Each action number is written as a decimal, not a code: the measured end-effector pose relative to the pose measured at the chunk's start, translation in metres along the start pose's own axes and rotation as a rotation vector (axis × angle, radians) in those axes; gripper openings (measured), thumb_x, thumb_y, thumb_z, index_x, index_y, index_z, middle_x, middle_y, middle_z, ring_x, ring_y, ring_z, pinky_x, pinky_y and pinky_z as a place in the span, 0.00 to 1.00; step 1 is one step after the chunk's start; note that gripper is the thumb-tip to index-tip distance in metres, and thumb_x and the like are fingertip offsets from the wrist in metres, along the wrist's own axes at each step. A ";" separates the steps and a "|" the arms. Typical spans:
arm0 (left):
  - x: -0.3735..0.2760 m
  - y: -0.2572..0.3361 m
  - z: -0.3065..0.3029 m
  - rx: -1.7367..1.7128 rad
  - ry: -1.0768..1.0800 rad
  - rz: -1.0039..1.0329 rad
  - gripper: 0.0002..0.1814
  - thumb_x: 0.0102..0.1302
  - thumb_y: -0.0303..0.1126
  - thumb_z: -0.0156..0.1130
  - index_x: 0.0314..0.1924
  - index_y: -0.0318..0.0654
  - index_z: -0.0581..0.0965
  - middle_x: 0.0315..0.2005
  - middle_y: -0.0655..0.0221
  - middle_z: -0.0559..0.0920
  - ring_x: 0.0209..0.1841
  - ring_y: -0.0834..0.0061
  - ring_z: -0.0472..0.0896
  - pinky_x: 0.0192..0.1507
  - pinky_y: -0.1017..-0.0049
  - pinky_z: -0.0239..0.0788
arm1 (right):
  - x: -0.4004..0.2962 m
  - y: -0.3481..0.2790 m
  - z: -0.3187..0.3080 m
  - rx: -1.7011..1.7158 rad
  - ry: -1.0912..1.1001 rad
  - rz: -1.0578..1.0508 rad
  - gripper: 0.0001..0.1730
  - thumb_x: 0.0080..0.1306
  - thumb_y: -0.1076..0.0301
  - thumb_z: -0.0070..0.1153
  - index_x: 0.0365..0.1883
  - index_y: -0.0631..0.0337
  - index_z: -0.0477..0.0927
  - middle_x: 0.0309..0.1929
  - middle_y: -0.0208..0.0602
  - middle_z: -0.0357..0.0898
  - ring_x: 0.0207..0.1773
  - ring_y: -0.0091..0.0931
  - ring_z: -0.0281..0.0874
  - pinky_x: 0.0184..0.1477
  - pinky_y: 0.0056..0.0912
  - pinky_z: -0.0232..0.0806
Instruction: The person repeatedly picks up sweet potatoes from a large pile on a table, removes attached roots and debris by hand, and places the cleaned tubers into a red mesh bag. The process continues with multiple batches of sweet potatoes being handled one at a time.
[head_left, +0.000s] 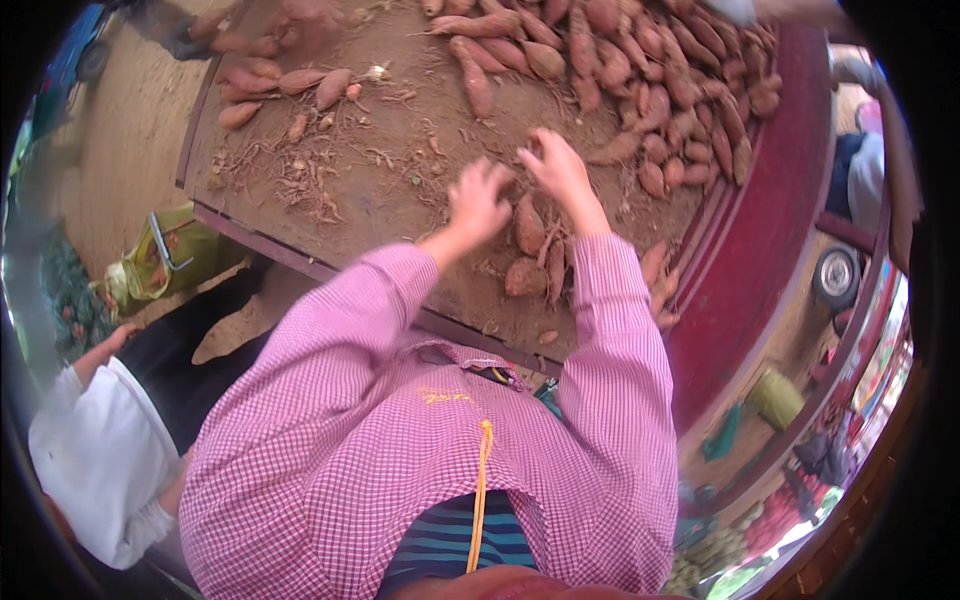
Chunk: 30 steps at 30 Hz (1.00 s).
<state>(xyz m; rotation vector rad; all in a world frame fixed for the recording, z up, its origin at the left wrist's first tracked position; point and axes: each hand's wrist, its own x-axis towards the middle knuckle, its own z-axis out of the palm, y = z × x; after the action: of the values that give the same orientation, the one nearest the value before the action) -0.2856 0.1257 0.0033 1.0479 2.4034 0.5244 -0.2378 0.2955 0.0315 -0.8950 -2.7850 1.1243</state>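
Note:
Above the soil-covered truck bed (375, 225), my left hand (480, 199) hovers, blurred, with its thumb apart from its fingers. My right hand (561, 171) is beside it, thumb and fingers spread, and I see nothing held in either. Just below and between my wrists lie a few sweet potatoes (529, 225) with thin roots attached. A large heap of sweet potatoes (637, 75) covers the far right of the bed, its nearest ones close to my right hand. Trimmed roots (307, 176) and small pieces are scattered to the left of my left hand.
A smaller sweet potato group (259, 79) lies far left, near another person's blurred hand. The red side panel (750, 247) borders the bed on the right. A yellow-green sack (180, 251) stands on the ground at left. Nearby is a person in a white shirt (105, 457).

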 end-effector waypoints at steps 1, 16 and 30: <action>-0.010 0.004 0.008 -0.180 -0.061 0.078 0.37 0.53 0.34 0.65 0.65 0.49 0.65 0.67 0.50 0.59 0.67 0.50 0.59 0.67 0.52 0.53 | 0.037 -0.003 0.015 -0.081 0.006 -0.032 0.28 0.61 0.52 0.58 0.55 0.58 0.72 0.51 0.46 0.76 0.55 0.41 0.74 0.54 0.42 0.68; 0.064 -0.093 -0.061 -0.172 0.343 0.133 0.19 0.58 0.30 0.61 0.51 0.39 0.75 0.55 0.61 0.74 0.59 0.58 0.69 0.63 0.61 0.60 | 0.102 -0.021 0.024 -0.242 -0.167 -0.237 0.22 0.64 0.60 0.54 0.55 0.57 0.74 0.53 0.44 0.73 0.56 0.39 0.72 0.56 0.42 0.68; 0.187 -0.086 -0.076 0.486 0.372 0.551 0.18 0.54 0.31 0.59 0.46 0.41 0.73 0.48 0.64 0.73 0.60 0.63 0.67 0.64 0.61 0.55 | 0.097 -0.004 0.024 -0.449 -0.035 -0.048 0.27 0.52 0.64 0.62 0.49 0.62 0.69 0.50 0.43 0.69 0.54 0.41 0.70 0.53 0.42 0.70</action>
<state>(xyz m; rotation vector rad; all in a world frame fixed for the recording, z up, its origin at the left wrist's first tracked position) -0.4895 0.2007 -0.0269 2.0086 2.6164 0.3307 -0.3258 0.3272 -0.0030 -0.8257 -3.1276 0.5140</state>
